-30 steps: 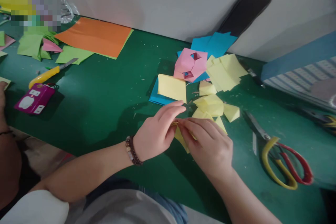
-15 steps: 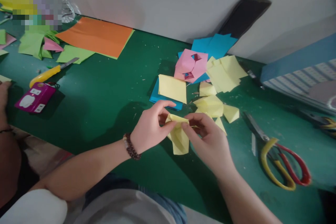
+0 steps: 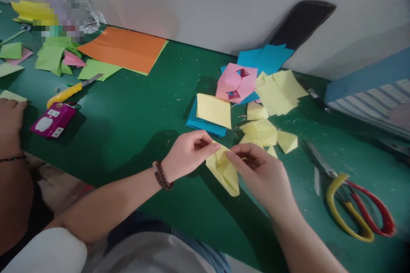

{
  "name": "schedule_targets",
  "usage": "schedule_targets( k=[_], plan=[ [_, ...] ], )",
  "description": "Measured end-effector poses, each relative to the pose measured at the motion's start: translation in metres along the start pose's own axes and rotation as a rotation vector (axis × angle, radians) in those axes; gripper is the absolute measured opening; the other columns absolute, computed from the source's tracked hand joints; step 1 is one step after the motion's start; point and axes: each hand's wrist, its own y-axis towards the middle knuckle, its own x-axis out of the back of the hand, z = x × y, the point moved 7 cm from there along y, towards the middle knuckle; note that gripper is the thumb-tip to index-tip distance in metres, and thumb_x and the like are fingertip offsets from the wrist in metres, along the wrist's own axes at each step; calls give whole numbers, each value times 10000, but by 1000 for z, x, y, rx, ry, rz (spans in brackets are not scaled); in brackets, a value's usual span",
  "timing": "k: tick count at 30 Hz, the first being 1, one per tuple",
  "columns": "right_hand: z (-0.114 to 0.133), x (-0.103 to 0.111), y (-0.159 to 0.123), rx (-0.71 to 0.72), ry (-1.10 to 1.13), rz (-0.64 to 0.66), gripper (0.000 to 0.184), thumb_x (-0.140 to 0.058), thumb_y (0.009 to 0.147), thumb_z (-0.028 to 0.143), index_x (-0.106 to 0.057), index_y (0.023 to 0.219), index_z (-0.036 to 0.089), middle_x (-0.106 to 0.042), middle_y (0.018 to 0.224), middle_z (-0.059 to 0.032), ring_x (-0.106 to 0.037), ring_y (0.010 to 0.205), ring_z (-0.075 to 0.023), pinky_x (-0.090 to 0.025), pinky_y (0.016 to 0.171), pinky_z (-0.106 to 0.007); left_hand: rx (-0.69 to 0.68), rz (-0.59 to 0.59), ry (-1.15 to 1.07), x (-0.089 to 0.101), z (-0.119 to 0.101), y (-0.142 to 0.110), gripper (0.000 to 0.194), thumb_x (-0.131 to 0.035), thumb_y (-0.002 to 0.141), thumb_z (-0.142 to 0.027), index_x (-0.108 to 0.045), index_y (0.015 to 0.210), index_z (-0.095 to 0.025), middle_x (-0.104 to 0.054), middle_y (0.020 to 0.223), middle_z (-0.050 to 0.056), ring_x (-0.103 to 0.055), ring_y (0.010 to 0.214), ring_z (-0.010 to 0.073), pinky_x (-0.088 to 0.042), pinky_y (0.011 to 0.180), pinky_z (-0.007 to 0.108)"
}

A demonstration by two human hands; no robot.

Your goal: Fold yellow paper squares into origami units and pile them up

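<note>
Both my hands hold a folded yellow paper piece [image 3: 224,170] just above the green table [image 3: 128,115]. My left hand [image 3: 188,153], with a bead bracelet on its wrist, pinches the piece's upper left edge. My right hand [image 3: 262,172] pinches its upper right edge with thumb and forefinger. The paper hangs down between them, partly opened. Just behind my hands lie several small folded yellow pieces [image 3: 261,130], a yellow square on blue sheets [image 3: 213,111] and a pink folded paper model [image 3: 237,83].
Scissors with yellow and red handles [image 3: 352,204] lie at the right. A stack of yellow squares [image 3: 280,89], blue paper, a dark phone-like slab [image 3: 301,21] and a blue box [image 3: 371,89] stand behind. Left: orange sheet [image 3: 124,49], green scraps, yellow knife [image 3: 72,89], magenta item [image 3: 53,120], another person's hand [image 3: 9,115].
My hands lifted the yellow piece off the table and pulled it open; it now hangs lower and more spread between my fingers. The view shifted slightly right and down.
</note>
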Motion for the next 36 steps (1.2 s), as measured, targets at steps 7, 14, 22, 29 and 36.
schedule_targets(
  k=[7, 14, 22, 29, 36],
  plan=[
    [-1, -3, 0, -15, 45, 37, 210, -679, 764, 423, -652, 739, 216, -642, 709, -12, -593, 635, -144, -488, 587, -265, 45, 21, -68, -1, 2, 0, 163, -669, 794, -266, -577, 726, -150, -572, 659, -25, -521, 600, 86, -409, 568, 203],
    [-3, -5, -1, -55, 85, 51, 180, -675, 766, 402, -650, 772, 224, -635, 724, -7, -572, 637, -134, -461, 572, -249, 94, 29, -90, 0, 3, 1, 79, -654, 797, -190, -625, 751, -133, -629, 726, 7, -577, 671, 100, -450, 627, 209],
    [-5, -6, 1, -48, 68, 71, 199, -683, 761, 414, -652, 759, 218, -641, 708, -5, -580, 619, -129, -469, 563, -243, 117, 16, -131, 2, 12, 3, 211, -676, 786, -317, -635, 681, -138, -581, 627, -8, -504, 592, 90, -403, 579, 222],
    [-5, -2, 3, 15, 92, 19, 206, -688, 764, 418, -649, 753, 216, -650, 693, -13, -608, 613, -137, -508, 539, -239, 152, 44, -196, -3, 9, 1, 202, -696, 779, -332, -630, 791, -141, -603, 728, -5, -532, 628, 84, -428, 580, 209],
    [5, 10, -7, 90, -20, -209, 187, -688, 781, 404, -643, 764, 223, -668, 710, -12, -630, 611, -140, -504, 518, -241, 254, 210, -320, -17, 14, -2, 415, -764, 708, -468, -603, 890, -131, -645, 945, 64, -620, 853, 154, -506, 751, 287]
  ],
)
